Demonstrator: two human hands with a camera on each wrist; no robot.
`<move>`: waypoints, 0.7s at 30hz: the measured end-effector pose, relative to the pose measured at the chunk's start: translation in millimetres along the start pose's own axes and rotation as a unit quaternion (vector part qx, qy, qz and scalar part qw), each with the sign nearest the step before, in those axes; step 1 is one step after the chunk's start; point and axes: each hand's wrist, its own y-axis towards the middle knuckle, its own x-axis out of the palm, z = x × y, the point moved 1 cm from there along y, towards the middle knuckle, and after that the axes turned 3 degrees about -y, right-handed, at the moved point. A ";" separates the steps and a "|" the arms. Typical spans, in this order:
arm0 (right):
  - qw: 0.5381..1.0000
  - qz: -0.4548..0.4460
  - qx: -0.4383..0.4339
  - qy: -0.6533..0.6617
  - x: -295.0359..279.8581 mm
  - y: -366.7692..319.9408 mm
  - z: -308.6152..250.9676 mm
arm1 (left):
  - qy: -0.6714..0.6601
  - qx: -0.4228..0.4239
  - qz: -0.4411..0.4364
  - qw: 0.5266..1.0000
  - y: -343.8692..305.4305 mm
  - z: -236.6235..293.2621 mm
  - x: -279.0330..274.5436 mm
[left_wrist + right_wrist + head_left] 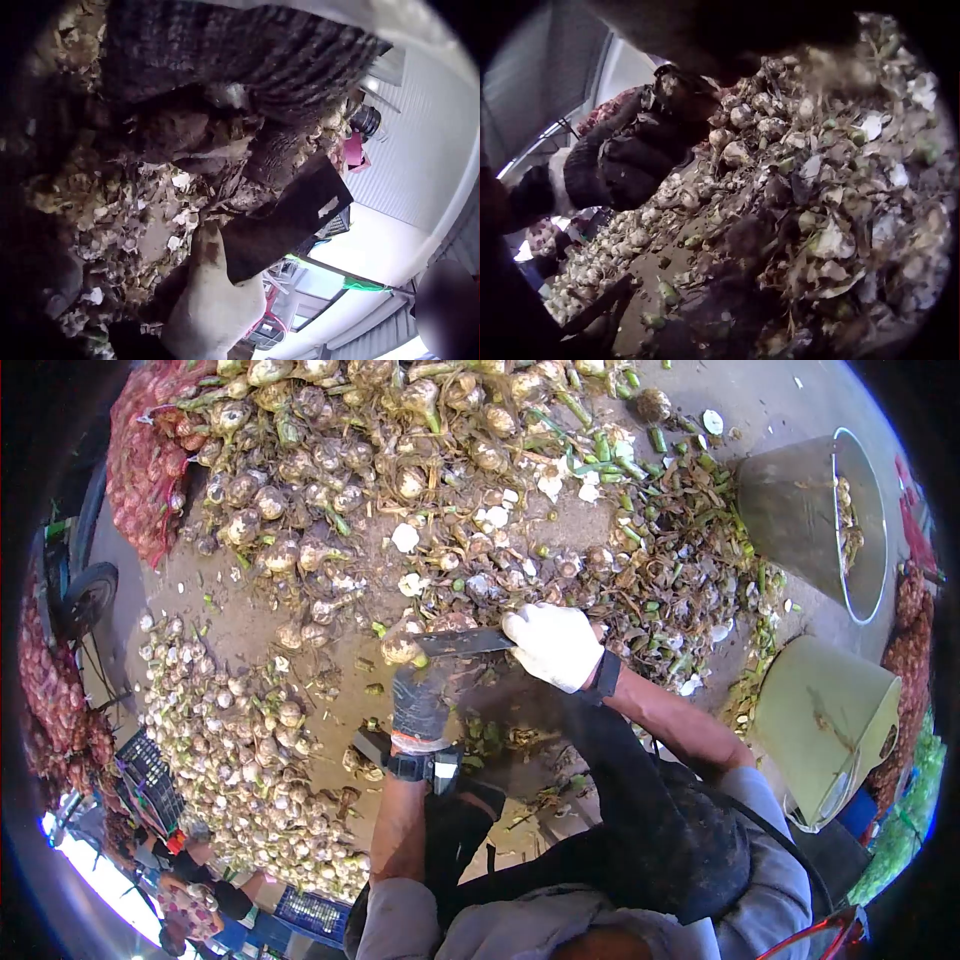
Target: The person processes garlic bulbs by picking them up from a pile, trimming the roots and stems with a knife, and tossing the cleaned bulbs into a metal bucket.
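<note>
Head view, grip: right hand (553, 645), white-gloved, clamps the knife (462, 643); left hand (420, 705), dark-gloved, grips the bulb (400, 650), which sits against the blade.
Head view, technique: probably best to keep the left fingertips behind the edge and cut away from the palm.
Left wrist view, blade: knife lies flat; bulb hidden.
Right wrist view, ground: peelings (840, 225) litter the earth floor (667, 270).
Surroundings: heap (330, 460) of uncut bulbs, bucket (810, 525), net sacks (140, 460); daylight beyond.

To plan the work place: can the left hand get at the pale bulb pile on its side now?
Probably yes: the pile lies on open ground beside the left hand, nothing between, though that hand already holds a bulb.
</note>
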 end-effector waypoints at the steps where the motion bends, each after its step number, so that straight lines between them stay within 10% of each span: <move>1: 1.000 0.001 -0.001 0.000 -0.1 0.7 0.7 | -0.070 -0.034 0.008 0.997 -5.5 7.9 15.2; 6: 0.998 -0.026 0.051 0.021 31.5 -10.3 29.7 | -0.085 -0.035 0.026 0.995 -12.8 -0.7 24.7; 10: 0.998 -0.025 0.056 0.033 22.5 -19.2 25.0 | -0.171 -0.117 -0.155 0.966 -7.1 -13.8 6.5; 17: 0.969 -0.014 0.234 0.079 -8.3 -21.0 20.2 | 0.110 0.174 -0.066 0.976 -5.7 13.6 28.2; 20: 0.968 0.049 0.136 0.203 17.9 -17.8 23.2 | 0.228 0.154 -0.028 0.961 12.8 -1.8 17.2; 21: 0.955 0.042 0.147 0.253 25.7 -10.6 18.5 | 0.557 0.352 -0.063 0.750 9.0 14.7 32.9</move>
